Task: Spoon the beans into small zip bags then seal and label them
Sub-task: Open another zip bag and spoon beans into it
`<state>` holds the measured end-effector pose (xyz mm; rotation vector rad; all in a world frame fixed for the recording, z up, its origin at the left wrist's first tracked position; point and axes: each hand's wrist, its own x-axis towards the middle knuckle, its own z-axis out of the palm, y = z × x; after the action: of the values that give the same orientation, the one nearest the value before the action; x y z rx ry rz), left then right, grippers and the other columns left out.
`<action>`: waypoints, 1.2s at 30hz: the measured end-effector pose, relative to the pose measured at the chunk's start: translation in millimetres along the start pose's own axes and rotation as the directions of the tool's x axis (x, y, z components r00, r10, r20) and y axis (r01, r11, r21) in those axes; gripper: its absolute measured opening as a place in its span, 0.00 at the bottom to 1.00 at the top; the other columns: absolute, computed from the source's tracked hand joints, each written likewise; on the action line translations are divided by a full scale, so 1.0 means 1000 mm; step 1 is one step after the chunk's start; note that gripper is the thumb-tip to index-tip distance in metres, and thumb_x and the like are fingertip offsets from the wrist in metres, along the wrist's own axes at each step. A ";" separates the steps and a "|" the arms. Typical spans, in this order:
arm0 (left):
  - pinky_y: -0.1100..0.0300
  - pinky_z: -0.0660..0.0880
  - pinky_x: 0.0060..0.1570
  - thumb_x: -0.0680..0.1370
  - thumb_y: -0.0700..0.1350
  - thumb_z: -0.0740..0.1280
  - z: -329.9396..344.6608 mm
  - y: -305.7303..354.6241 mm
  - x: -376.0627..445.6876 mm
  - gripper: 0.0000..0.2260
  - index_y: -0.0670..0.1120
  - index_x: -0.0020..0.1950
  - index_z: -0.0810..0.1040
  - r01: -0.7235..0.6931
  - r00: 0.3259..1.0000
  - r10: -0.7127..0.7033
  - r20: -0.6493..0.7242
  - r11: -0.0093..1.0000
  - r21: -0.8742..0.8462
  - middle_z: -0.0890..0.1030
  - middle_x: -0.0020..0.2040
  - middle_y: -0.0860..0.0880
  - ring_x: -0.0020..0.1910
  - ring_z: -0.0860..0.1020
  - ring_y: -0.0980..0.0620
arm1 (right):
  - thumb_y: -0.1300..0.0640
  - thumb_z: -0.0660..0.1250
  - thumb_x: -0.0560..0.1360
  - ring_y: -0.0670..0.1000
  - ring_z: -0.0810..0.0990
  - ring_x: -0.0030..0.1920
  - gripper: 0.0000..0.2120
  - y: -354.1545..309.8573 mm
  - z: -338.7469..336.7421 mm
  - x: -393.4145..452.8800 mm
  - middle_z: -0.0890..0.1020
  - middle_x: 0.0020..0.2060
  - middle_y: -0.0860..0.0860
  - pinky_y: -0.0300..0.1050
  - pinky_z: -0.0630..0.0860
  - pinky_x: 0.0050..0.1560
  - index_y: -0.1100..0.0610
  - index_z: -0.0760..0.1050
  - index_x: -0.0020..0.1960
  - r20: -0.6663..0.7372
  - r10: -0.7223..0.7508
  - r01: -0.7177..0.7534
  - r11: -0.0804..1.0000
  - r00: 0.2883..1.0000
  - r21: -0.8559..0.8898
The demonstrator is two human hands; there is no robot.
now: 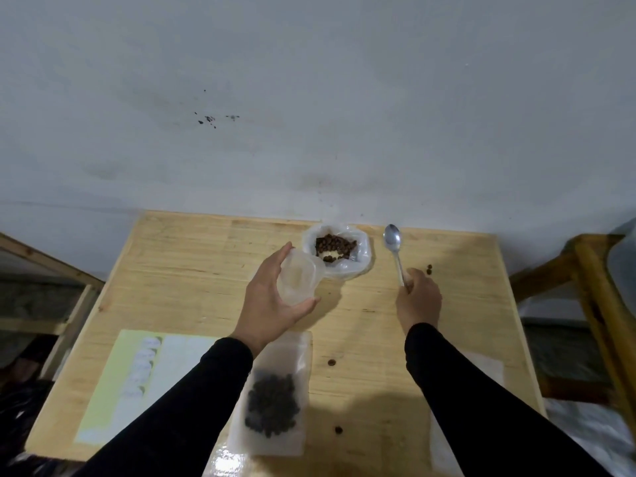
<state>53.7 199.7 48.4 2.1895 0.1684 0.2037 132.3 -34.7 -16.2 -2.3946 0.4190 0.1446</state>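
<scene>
my left hand (272, 297) cups an empty zip bag (298, 280) open beside the bean sack (335, 251) at the far edge of the table (192, 256); my right hand (418, 299) pinches the spoon (395, 251) handle, bowl empty. one filled bag (273, 401) lies near me, seal unclear. the label sheet (137, 380) sits on the left, and a few stray beans (332, 362) lie loose, so i'd judge most of the work remains
</scene>
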 end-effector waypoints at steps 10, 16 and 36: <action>0.82 0.56 0.60 0.64 0.47 0.80 0.002 -0.004 0.002 0.42 0.48 0.73 0.63 0.036 0.999 -0.036 -0.005 0.999 0.001 0.67 0.68 0.58 0.65 0.65 0.63 | 0.62 0.60 0.77 0.55 0.76 0.46 0.09 -0.005 -0.008 -0.009 0.80 0.48 0.59 0.43 0.70 0.47 0.63 0.77 0.52 -0.085 0.089 -0.081 0.992 0.992 0.093; 0.73 0.60 0.64 0.64 0.49 0.79 0.008 -0.012 0.005 0.43 0.49 0.74 0.61 0.102 0.995 -0.102 0.007 0.994 -0.047 0.67 0.71 0.54 0.67 0.66 0.60 | 0.63 0.60 0.75 0.49 0.81 0.32 0.08 -0.035 -0.034 -0.027 0.82 0.34 0.53 0.44 0.76 0.38 0.56 0.75 0.50 -0.192 0.053 0.040 0.892 0.980 0.451; 0.58 0.65 0.68 0.65 0.53 0.78 0.024 -0.018 0.030 0.42 0.46 0.73 0.62 0.195 0.974 -0.185 0.133 0.979 -0.065 0.67 0.71 0.50 0.69 0.66 0.53 | 0.55 0.53 0.80 0.53 0.78 0.45 0.16 -0.059 0.019 -0.033 0.81 0.45 0.56 0.33 0.68 0.47 0.62 0.75 0.54 -0.139 -0.502 0.518 0.846 0.854 0.124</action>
<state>87.3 196.5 22.6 2.0863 0.2928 -0.0360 121.6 27.6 13.3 -2.2748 -0.1720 -0.2468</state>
